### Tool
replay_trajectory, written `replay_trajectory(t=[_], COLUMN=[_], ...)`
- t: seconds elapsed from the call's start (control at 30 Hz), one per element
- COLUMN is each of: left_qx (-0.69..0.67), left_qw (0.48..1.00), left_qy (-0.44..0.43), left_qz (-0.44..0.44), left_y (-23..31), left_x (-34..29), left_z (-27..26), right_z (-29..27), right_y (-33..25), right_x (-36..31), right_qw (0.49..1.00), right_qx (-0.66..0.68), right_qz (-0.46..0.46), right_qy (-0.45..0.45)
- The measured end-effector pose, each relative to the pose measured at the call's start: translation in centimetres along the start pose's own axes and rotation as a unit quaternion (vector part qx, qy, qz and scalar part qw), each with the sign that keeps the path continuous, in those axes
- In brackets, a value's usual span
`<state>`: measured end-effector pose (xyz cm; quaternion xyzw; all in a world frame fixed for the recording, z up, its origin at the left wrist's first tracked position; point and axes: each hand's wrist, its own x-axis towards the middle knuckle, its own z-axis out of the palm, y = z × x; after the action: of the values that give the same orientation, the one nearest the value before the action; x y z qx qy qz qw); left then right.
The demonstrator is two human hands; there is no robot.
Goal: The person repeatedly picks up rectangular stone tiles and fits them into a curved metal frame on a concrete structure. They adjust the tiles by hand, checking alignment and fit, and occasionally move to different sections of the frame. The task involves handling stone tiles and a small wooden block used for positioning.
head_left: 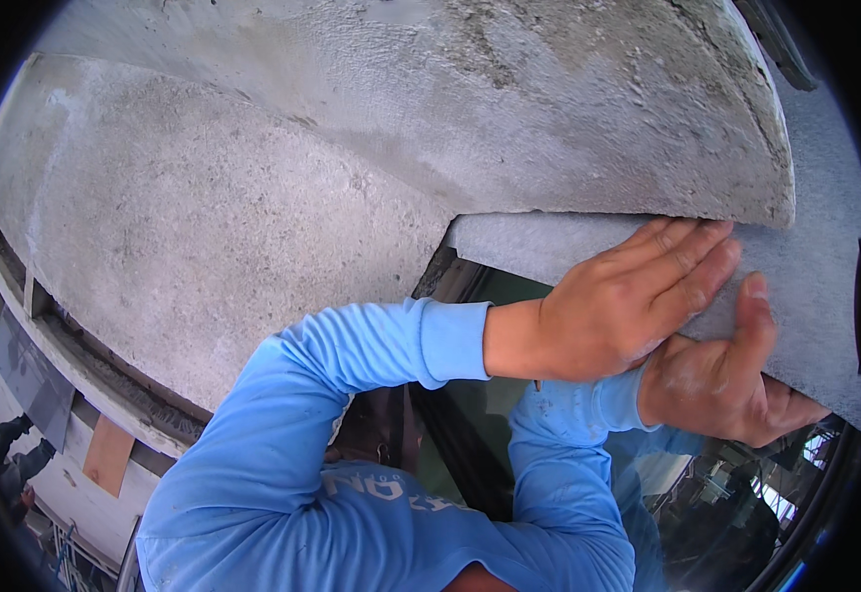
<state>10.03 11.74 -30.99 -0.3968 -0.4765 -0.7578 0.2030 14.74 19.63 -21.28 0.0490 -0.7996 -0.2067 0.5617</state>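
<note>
My left hand [628, 296] lies with its fingers stretched out on a grey, fibrous-looking sheet [524, 245]. Its fingertips touch the lower edge of a rough, curved concrete panel [588, 109]. Just below and partly behind it, my right hand [712, 385] holds the sheet by its near edge. The right thumb points up over the top face, while the fingers run along or under the edge, where they are partly hidden. Whitish dust marks the right palm. Blue sleeves cover both my forearms.
A broad concrete surface [204, 217] with a curved rim spreads out on the left, meeting the panel at a corner. Dark glass [717, 513] with reflections lies below my right hand. At the far left are a brown board [108, 454] and part of another person [18, 459].
</note>
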Motion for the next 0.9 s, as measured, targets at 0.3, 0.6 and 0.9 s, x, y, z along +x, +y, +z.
replay_trajectory(t=[0.3, 0.6, 0.9], left_qx=[-0.004, 0.024, -0.078], left_qw=[1.000, 0.987, 0.960], left_qy=[-0.010, -0.154, -0.150], left_qz=[-0.001, -0.045, 0.223], left_y=[-0.2, 1.7, 20.7], left_x=[-0.5, 1.0, 14.8], left_z=[-1.2, -4.1, -13.0], right_z=[1.9, 1.3, -1.0], right_y=[-2.8, -5.3, -4.8], right_x=[0.5, -0.3, 2.5], right_qw=[0.999, 0.901, 0.896], right_qx=[0.009, 0.263, 0.299], right_qz=[0.000, 0.336, 0.325], right_qy=[0.046, 0.071, 0.042])
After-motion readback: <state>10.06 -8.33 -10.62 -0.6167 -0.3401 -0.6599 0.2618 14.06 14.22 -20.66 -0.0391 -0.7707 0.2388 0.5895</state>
